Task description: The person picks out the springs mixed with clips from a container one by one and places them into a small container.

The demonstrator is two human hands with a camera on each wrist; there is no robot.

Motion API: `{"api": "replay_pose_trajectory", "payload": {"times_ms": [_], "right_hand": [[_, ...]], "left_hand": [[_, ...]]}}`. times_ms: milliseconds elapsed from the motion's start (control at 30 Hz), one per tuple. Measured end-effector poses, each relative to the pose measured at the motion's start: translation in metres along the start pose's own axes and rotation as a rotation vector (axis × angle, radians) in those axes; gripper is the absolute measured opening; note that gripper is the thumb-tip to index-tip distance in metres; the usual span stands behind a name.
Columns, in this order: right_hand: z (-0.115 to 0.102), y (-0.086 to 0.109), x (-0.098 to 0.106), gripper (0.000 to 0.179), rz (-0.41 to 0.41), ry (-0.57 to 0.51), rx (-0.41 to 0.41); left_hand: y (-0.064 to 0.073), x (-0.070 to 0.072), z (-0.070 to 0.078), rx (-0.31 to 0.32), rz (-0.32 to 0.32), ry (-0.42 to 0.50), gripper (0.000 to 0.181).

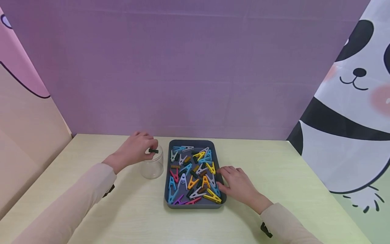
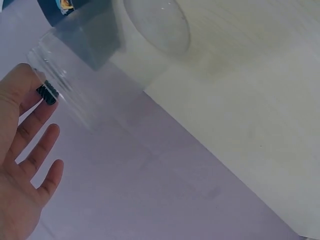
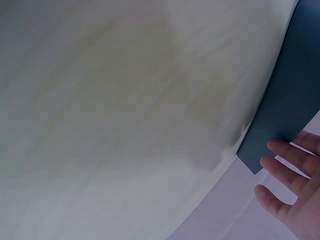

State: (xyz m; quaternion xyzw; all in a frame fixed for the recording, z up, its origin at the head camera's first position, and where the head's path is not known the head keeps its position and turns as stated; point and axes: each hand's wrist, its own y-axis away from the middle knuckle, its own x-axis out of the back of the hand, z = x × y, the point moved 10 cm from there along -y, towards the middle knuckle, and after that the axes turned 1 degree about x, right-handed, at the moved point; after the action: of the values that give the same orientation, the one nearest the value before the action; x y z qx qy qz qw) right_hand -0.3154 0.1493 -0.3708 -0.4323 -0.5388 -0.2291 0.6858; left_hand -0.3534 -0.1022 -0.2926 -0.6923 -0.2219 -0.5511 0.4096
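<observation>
My left hand [image 1: 138, 149] pinches a small black ridged piece like a spring [image 1: 153, 150] between thumb and fingertips. It is at the mouth of a clear jar [image 1: 152, 170], which stands upright to the left of a grey tray [image 1: 195, 206]. In the left wrist view the black piece [image 2: 48, 93] shows at the jar's rim, while the other fingers [image 2: 42, 150] stay spread. Colourful plastic clothespins [image 1: 182, 182] and black and brown ridged pieces lie loose in the tray. My right hand [image 1: 237, 184] rests at the tray's right rim, fingers loosely bent, holding nothing.
The pale wooden table [image 1: 122, 213] carries the tray and jar. A purple cloth backdrop [image 1: 182, 74] rises behind its far edge. A panda print [image 1: 350, 142] covers the right side panel, and a pink print hangs at left.
</observation>
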Motion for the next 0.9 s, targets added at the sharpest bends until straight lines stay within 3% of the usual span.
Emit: {"api": "replay_pose_trajectory", "payload": {"times_ms": [500, 900], "right_hand": [[0.0, 0.0, -0.001, 0.037, -0.012, -0.006, -0.005], [0.001, 0.0, -0.001, 0.037, -0.014, -0.015, -0.01]], "left_hand": [[-0.004, -0.017, -0.012, 0.042, -0.092, 0.055, 0.011], [-0.007, -0.027, -0.016, 0.048, -0.124, 0.074, 0.01]]}}
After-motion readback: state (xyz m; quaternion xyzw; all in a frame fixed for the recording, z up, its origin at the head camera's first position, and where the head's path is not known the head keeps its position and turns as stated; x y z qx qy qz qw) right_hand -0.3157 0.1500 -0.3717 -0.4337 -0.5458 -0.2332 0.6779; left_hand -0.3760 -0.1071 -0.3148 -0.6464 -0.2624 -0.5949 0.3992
